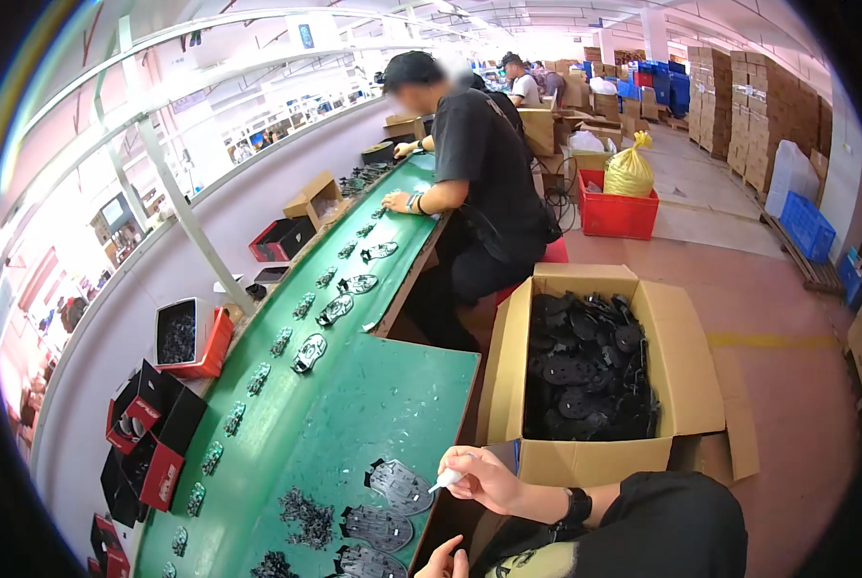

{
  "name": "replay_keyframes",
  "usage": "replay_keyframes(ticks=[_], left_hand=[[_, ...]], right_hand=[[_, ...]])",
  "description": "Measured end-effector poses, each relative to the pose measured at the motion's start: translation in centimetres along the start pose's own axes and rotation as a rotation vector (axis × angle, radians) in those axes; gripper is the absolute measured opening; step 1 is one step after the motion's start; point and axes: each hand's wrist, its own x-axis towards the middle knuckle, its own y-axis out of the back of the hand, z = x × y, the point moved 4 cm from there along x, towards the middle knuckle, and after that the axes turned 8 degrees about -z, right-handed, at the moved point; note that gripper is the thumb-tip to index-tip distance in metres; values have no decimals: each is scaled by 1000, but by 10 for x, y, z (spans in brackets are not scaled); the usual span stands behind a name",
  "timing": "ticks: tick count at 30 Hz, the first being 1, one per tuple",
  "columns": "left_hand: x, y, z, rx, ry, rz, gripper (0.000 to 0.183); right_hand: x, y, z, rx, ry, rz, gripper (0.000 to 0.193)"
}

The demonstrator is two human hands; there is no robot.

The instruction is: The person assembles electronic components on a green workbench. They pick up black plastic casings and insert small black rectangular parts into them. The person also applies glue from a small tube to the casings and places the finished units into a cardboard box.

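My right hand [486, 481], with a black band on its wrist, is closed around a small white squeeze bottle [449, 477] with a thin nozzle. The nozzle tip points left, right beside the edge of a dark oval plastic shell [401, 487]; whether it touches, I cannot tell. Two more such shells, a middle one [377, 527] and a nearer one [367, 563], lie in a row toward me. At the lower edge my left hand [442, 561] shows only in part, finger and thumb apart, with nothing seen between them.
Small black parts lie in heaps [305, 518] left of the shells. A green conveyor belt [257, 424] carries circuit boards and shells. At right stands an open carton [681, 405] of black shells. A co-worker [493, 164] sits farther along, hands over the belt. Red-black boxes [151, 424] line the left.
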Motion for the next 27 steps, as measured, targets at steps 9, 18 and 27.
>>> replay_keyframes(ticks=[9,18,27], left_hand=[[0,-3,-12,-82,19,5,24],[4,-6,-23,-299,44,-7,15],[7,-16,-60,-475,201,-118,14]], right_hand=[[-4,3,5,52,-45,23,23],[0,4,7,43,-54,28,24],[1,8,7,77,-21,50,24]])
